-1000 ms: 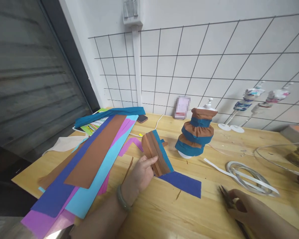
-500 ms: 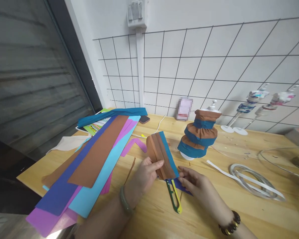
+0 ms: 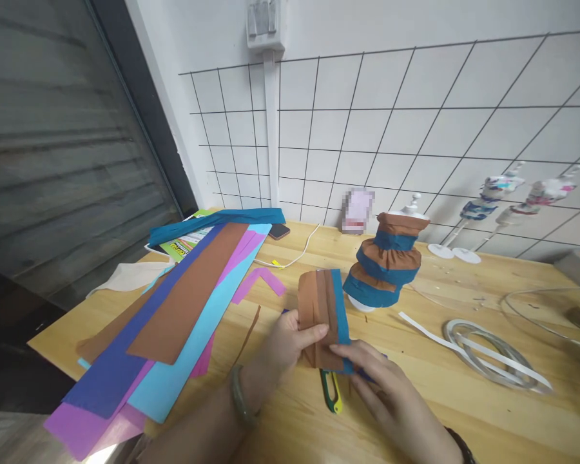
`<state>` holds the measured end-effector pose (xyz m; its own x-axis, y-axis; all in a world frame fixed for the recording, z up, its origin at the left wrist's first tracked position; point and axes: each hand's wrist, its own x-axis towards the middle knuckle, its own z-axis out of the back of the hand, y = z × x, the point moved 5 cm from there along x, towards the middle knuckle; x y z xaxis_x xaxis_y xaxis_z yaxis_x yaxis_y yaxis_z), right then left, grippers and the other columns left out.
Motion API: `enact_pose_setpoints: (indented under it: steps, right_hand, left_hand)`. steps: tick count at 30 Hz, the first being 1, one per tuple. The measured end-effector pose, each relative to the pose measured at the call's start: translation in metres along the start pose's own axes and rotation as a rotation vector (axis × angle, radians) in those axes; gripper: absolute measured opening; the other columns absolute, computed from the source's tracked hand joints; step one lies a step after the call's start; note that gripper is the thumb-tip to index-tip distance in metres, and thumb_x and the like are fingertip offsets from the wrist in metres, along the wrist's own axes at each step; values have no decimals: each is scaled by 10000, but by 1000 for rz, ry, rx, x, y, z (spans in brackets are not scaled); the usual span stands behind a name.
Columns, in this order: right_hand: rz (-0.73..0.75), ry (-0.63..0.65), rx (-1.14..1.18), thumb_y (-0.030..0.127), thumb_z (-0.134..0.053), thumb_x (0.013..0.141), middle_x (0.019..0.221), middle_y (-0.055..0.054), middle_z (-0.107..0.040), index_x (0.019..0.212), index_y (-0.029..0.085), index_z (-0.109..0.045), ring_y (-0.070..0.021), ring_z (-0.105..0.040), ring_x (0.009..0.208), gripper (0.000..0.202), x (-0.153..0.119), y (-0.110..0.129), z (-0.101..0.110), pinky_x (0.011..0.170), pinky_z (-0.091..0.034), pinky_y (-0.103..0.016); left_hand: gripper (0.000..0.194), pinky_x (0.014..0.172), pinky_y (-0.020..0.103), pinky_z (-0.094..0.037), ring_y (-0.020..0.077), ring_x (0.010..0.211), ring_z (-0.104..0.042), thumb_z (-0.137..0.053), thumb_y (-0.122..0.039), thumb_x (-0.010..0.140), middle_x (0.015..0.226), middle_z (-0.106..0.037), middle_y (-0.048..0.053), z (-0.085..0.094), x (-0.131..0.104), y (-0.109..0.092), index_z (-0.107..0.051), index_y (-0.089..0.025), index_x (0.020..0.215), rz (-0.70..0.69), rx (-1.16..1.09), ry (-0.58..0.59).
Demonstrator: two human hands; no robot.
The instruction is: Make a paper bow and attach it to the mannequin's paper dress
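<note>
My left hand point(image 3: 285, 341) grips a brown piece of crepe-like paper point(image 3: 309, 296) with a teal strip along its right edge; the thumb presses on its front. My right hand point(image 3: 386, 386) pinches the lower right corner, fingers on top and thumb beneath. A green and yellow tool, perhaps snips point(image 3: 332, 393), lies on the table below the piece, its upper part hidden. Behind to the right, a small dress form point(image 3: 408, 203) stands upright, wrapped in gathered brown and teal bands point(image 3: 389, 258).
Long brown, blue, purple and light blue strips point(image 3: 188, 296) spread over the left of the wooden table point(image 3: 270, 419). A teal bundle point(image 3: 217, 222) and a phone point(image 3: 279, 231) lie at the back. Coiled white tape point(image 3: 493, 354) and two small mannequins point(image 3: 493, 193) are on the right.
The brown and teal piece has shifted right and lower and turned more upright. My right fingers have moved onto its lower corner, and it covers more of the green and yellow tool.
</note>
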<state>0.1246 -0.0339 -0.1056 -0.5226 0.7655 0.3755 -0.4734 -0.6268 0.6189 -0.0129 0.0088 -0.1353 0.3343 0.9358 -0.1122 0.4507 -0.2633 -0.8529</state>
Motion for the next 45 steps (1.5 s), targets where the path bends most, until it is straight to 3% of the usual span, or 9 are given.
enact_pose_setpoints:
  steps: [7, 17, 28, 31, 34, 36, 38, 41, 45]
  right_hand:
    - [49, -31, 59, 108, -450, 849, 790, -56, -632, 994, 234, -655, -152, -633, 729, 281, 0, -3, -2, 633, -521, -235]
    - [14, -114, 62, 149, -480, 831, 742, -48, -656, 1023, 252, -680, -151, -637, 665, 295, 0, -3, 0, 579, -520, -225]
    - [-68, -159, 139, 306, -580, 813, 656, -44, -672, 818, 224, -737, -154, -638, 595, 177, 5, -1, 3, 539, -527, -222]
    - [-118, -235, 149, 360, -603, 786, 672, -47, -700, 774, 232, -743, -164, -657, 599, 190, 6, -3, 9, 555, -548, -226]
    - [-140, -274, 159, 366, -625, 764, 656, -41, -701, 758, 234, -745, -162, -658, 581, 179, 6, -4, 14, 542, -550, -220]
    - [-155, -292, 173, 367, -637, 752, 651, -41, -702, 746, 232, -744, -166, -660, 582, 172, 6, -6, 16, 540, -551, -222]
    - [-189, -323, 184, 368, -652, 737, 667, -43, -711, 739, 231, -742, -175, -668, 609, 164, 4, -10, 17, 557, -556, -229]
    - [-242, -339, 205, 346, -666, 727, 696, -40, -721, 750, 228, -735, -174, -669, 639, 139, 2, -16, 16, 586, -556, -233]
    - [-245, -311, 235, 300, -670, 728, 680, -29, -713, 746, 222, -724, -165, -657, 631, 96, 1, -18, 13, 589, -545, -231]
  left_hand:
    - [397, 791, 372, -465, 256, 875, -624, -715, -294, 668, 983, -676, 132, 0, -3, 3, -633, -91, 998, 60, 64, 19]
    - [367, 775, 355, -461, 227, 804, -631, -744, -279, 627, 899, -691, 114, 0, -1, 3, -666, -96, 936, 51, 7, -22]
    - [416, 773, 343, -465, 243, 869, -624, -721, -309, 666, 943, -679, 131, 2, 0, 1, -624, -90, 1006, 33, 79, 23]
    - [562, 734, 344, -471, 241, 838, -636, -670, -341, 726, 929, -679, 126, 2, -1, -1, -490, -131, 1216, 10, 127, 41]
    - [854, 686, 316, -463, 213, 764, -640, -654, -359, 742, 808, -687, 80, -1, -8, -8, -148, -182, 1406, -44, 173, 26]
    - [971, 726, 324, -457, 216, 823, -628, -678, -352, 717, 882, -676, 83, -9, -14, -14, -20, -217, 1418, -103, 171, 110]
    - [899, 787, 323, -441, 235, 933, -593, -733, -297, 656, 1037, -636, 103, -17, -21, -18, -217, -241, 1389, -144, 287, 190]
    - [499, 795, 289, -421, 226, 924, -576, -752, -254, 612, 995, -641, 66, -19, -24, -21, -600, -219, 1086, -213, 625, 137]
    - [138, 682, 264, -426, 188, 732, -598, -678, -285, 694, 755, -668, 49, -21, -20, -20, -701, -187, 787, -265, 808, 85]
